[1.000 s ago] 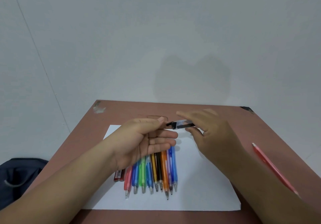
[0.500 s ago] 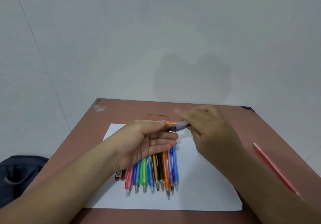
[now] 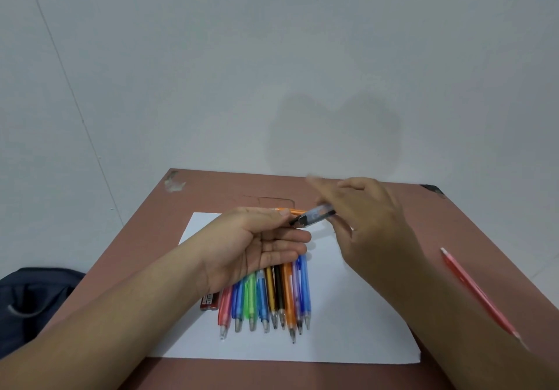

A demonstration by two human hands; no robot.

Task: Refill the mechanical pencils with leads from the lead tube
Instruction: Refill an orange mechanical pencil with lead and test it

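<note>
1. Desk (image 3: pixel 211 196): reddish-brown top set against a pale wall, with a scuffed patch at its 11 o'clock corner.
2. White sheet (image 3: pixel 348 314): lies flat at the centre of the desk and carries the pencil row.
3. Row of mechanical pencils (image 3: pixel 272 299): about nine, side by side and touching, tips toward 6 o'clock. Colours from 9 o'clock side to 3 o'clock side: red, blue, green, blue, amber, black, orange, lilac, blue. Their upper ends are hidden beneath the left hand.
4. Red lead case (image 3: pixel 209 300): small, lying just beside the row at its 9 o'clock edge, partly under the left wrist.
5. Left hand (image 3: pixel 257 244): raised over the sheet, palm turned up. Its grip is a thumb-and-forefinger pinch closed on the orange pencil (image 3: pixel 290 210); the other fingers are loosely extended. The pencil lies roughly level, pointing toward 3 o'clock.
6. Right hand (image 3: pixel 372 232): blurred, raised at 3 o'clock of the left hand. Its grip is closed by the fingertips around the lead tube (image 3: pixel 314 218), a small clear tube with a dark end. The tube tilts, dark end low and meeting the orange pencil's end beside the left thumb. Whether a lead is passing across cannot be told.
7. Pink pencil (image 3: pixel 478 290): lying alone on bare desk at 3 o'clock, well apart from the row, beside the right forearm.
8. Dark bag (image 3: pixel 33 296): on the floor at 8 o'clock, off the desk.
</note>
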